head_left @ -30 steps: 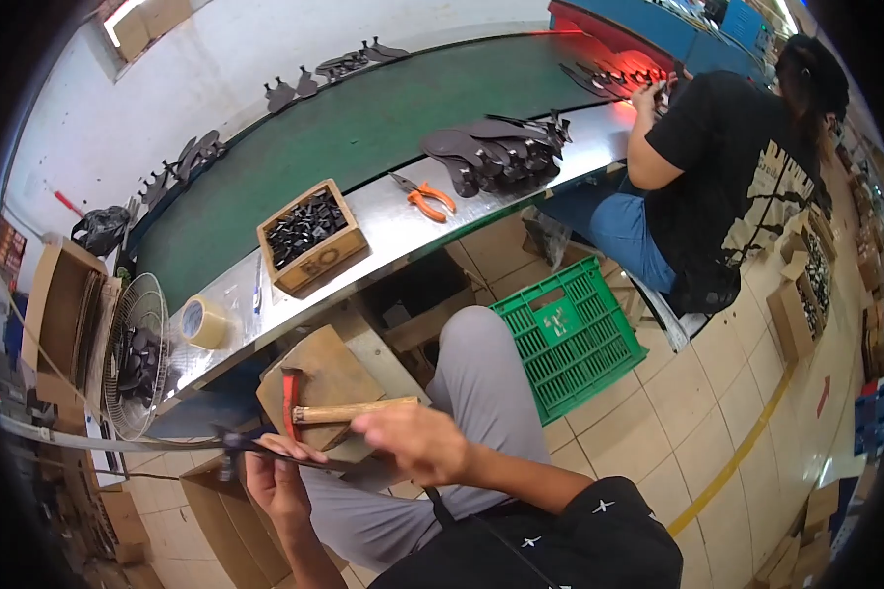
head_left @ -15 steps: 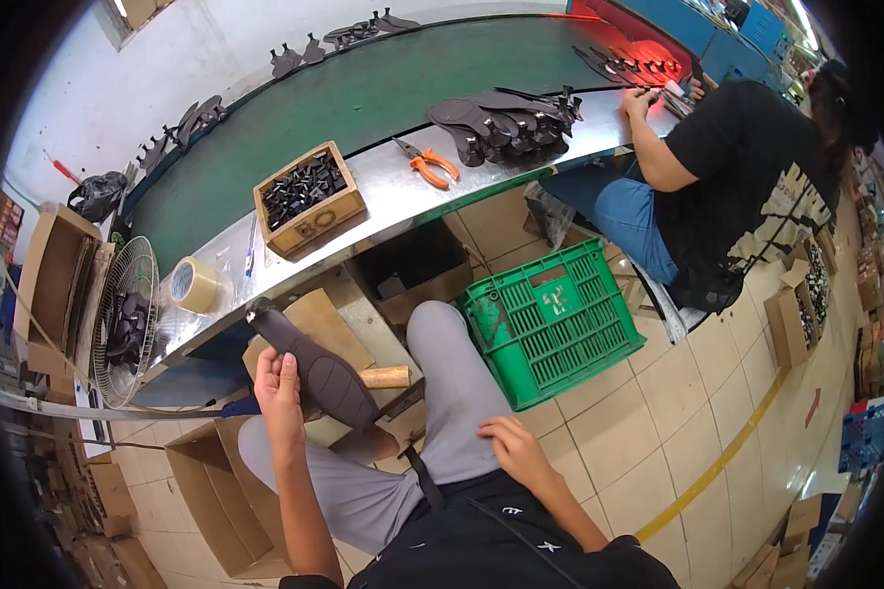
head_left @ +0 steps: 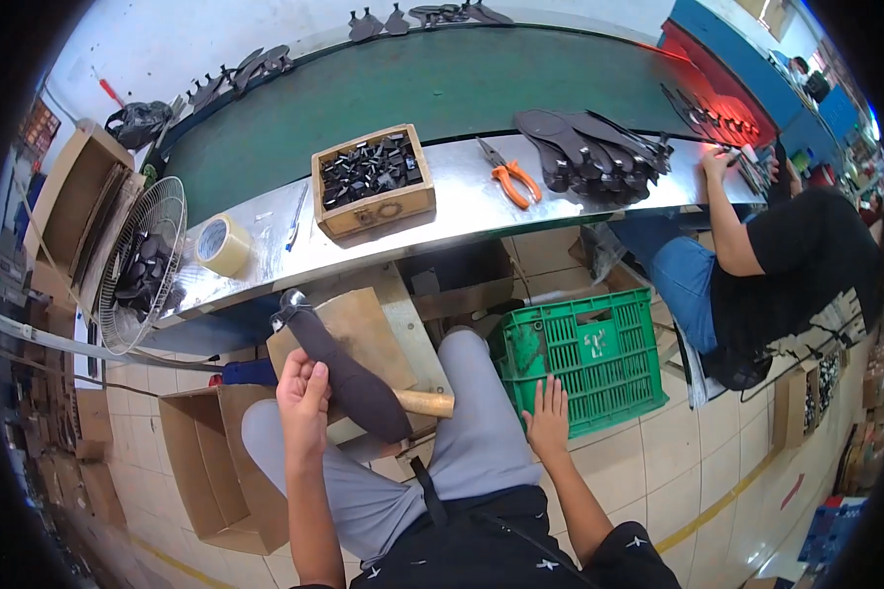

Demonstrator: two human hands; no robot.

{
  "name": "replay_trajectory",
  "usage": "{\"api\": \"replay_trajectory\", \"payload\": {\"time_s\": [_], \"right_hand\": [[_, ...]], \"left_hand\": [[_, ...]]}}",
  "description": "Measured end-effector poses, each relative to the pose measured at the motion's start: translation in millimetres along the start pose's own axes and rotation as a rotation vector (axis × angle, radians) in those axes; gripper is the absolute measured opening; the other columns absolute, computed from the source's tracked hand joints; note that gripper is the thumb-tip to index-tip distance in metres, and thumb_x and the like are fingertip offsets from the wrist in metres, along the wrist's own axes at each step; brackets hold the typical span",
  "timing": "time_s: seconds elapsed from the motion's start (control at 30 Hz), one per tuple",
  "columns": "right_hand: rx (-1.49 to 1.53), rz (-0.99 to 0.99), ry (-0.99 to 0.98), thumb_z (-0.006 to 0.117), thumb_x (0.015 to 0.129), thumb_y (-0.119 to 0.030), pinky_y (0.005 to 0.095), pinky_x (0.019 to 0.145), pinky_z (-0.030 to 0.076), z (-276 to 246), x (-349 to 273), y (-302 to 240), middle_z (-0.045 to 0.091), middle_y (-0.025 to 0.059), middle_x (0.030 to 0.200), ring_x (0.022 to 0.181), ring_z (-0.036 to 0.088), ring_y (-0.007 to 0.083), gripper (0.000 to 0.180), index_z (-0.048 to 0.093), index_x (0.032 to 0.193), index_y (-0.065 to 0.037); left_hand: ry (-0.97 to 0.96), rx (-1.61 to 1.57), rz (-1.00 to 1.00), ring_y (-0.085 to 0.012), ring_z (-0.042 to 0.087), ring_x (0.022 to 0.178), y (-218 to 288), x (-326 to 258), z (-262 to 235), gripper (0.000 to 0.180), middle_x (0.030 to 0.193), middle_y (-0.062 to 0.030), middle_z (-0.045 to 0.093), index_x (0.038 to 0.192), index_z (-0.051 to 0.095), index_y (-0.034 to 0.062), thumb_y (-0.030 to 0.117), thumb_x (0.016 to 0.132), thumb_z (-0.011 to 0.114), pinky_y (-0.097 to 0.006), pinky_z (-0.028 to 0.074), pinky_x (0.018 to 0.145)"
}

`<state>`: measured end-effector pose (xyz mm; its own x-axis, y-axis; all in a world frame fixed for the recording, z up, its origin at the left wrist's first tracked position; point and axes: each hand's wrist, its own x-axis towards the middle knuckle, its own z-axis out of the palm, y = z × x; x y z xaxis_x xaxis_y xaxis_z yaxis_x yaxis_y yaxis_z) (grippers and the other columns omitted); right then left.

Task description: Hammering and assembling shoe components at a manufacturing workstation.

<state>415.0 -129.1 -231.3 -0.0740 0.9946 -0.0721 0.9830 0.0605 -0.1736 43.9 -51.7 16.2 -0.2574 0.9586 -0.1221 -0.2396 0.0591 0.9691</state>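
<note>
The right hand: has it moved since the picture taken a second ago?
Yes. The right hand has left the hammer handle on the wooden block and dropped to the person's right, now empty beside the green crate.

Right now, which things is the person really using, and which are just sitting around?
In use:
left hand gripping the dark shoe insole
wooden block under the insole
hammer handle lying on the lap
right hand, empty, beside the thigh

Just lying about:
tape roll
orange pliers
box of black parts
green crate
fan
</note>
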Motion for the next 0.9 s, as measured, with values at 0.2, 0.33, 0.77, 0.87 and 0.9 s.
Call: {"api": "replay_trajectory", "payload": {"time_s": [0.2,0.33,0.77,0.87,0.9], "right_hand": [[-0.002,0.005,-0.102,0.057,0.093,-0.040,0.0490,0.120,0.017,3,-24,8,0.019,0.0219,0.161,0.149,0.019,0.0376,0.079,0.025,0.153,-0.001],[-0.043,-0.023,-0.129,0.060,0.092,-0.037,0.0508,0.119,0.019,13,-75,25,0.022,0.0221,0.160,0.148,0.021,0.0390,0.079,0.026,0.153,-0.001],[-0.044,-0.083,-0.095,0.065,0.090,-0.028,0.0544,0.118,0.021,13,-92,30,0.028,0.0240,0.156,0.145,0.025,0.0426,0.074,0.031,0.150,0.000],[-0.003,-0.087,-0.087,0.064,0.091,-0.030,0.0530,0.118,0.021,5,-78,23,0.025,0.0240,0.158,0.146,0.024,0.0417,0.075,0.029,0.151,0.000],[0.005,-0.075,-0.093,0.064,0.092,-0.031,0.0523,0.118,0.021,6,-69,22,0.022,0.0239,0.159,0.146,0.023,0.0412,0.076,0.028,0.151,0.000]], "left_hand": [[0.029,-0.051,-0.046,-0.0017,0.051,0.076,2,-2,-2,0.028,0.096,0.0019,0.061,0.121,0.052,0.0026,0.014,0.098,0.062,-0.016,0.040,0.067],[0.062,-0.029,-0.072,-0.0026,0.052,0.075,1,-3,2,0.027,0.096,0.0014,0.062,0.120,0.053,0.0034,0.013,0.097,0.062,-0.016,0.040,0.066],[0.059,-0.071,-0.030,-0.0029,0.053,0.077,2,3,2,0.025,0.098,-0.0001,0.063,0.119,0.053,0.0023,0.011,0.097,0.061,-0.016,0.040,0.066],[0.019,-0.081,-0.026,-0.0017,0.049,0.072,5,-1,2,0.023,0.095,0.0014,0.062,0.120,0.053,0.0027,0.010,0.098,0.059,-0.016,0.038,0.062],[0.032,-0.090,0.011,-0.0017,0.049,0.072,3,0,0,0.023,0.095,0.0014,0.062,0.120,0.053,0.0027,0.010,0.098,0.059,-0.016,0.038,0.062]]}}
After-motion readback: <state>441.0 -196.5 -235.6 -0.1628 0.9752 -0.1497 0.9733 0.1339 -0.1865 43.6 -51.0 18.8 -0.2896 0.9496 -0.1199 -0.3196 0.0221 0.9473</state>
